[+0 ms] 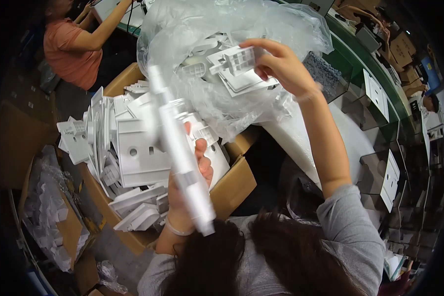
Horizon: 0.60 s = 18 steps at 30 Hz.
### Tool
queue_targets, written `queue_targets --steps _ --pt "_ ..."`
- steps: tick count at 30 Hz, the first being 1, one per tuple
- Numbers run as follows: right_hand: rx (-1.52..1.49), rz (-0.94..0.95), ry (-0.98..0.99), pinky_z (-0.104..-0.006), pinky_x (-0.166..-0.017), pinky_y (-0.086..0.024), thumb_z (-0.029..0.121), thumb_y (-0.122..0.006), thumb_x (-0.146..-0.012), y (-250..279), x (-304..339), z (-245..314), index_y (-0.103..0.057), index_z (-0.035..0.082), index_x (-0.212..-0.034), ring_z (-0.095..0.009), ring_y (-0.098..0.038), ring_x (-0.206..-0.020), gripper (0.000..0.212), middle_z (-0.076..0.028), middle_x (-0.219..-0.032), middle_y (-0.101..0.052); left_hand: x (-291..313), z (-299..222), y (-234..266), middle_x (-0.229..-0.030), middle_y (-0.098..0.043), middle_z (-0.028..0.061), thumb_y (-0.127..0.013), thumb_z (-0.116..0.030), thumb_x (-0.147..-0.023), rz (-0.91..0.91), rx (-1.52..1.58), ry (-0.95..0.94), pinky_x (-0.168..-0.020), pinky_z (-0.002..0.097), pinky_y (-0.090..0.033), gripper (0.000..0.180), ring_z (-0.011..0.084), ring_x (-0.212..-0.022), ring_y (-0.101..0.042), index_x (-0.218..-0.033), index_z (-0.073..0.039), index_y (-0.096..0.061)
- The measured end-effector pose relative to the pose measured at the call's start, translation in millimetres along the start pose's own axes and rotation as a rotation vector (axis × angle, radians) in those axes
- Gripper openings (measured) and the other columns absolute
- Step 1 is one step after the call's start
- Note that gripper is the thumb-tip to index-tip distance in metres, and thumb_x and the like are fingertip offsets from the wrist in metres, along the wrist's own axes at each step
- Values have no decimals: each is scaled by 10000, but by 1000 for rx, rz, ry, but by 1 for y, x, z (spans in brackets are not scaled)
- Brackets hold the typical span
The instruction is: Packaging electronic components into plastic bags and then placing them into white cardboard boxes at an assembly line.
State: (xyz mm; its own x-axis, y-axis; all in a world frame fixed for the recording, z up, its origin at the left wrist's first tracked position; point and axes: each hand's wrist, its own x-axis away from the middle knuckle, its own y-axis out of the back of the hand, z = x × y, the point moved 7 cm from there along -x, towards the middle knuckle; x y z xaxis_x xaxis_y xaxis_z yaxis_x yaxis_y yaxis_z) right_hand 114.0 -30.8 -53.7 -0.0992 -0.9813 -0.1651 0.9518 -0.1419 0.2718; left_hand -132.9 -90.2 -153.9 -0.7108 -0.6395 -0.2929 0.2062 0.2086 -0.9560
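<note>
My left hand [205, 165] is closed around a long white plastic part [178, 157], blurred by motion and tilted over the carton. Between the thumb and fingers of my right hand [285, 66] is a small white plastic piece with a ribbed grid [240, 60]. That piece is above a large clear plastic bag [207, 96], which lies open with several white plastic parts in it. Under my left hand, a cardboard box [241, 182] is heaped with white plastic panels [140, 165] and smaller pieces.
A second carton [70, 232] with crumpled clear wrap stands at the lower left. White foam sheeting [301, 143] lies below my right forearm. Dark dividers [375, 170] holding white panels line the right side. A person in an orange shirt [66, 52] works at the upper left.
</note>
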Motion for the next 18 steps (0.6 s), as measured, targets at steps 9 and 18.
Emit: queue_targets --steps 9,18 --pt "-517 129 -44 -203 -350 -367 40 -731 -712 -59 91 45 -485 -61 -1269 -91 -489 -445 618 -105 -888 -627 -14 33 -36 -1045 -488 118 -425 -534 -915 -160 143 268 -717 307 -375 674 221 -778 -454 -1399 -69 -360" --pt "-662 254 -192 -234 -404 -416 195 -807 -706 -75 116 40 -503 -98 -1241 -128 -553 -522 682 -119 -873 -639 -15 57 -31 -1020 -569 90 -543 -426 -897 -127 -230 292 -575 302 -437 467 197 -791 -529 -1159 -40 -536"
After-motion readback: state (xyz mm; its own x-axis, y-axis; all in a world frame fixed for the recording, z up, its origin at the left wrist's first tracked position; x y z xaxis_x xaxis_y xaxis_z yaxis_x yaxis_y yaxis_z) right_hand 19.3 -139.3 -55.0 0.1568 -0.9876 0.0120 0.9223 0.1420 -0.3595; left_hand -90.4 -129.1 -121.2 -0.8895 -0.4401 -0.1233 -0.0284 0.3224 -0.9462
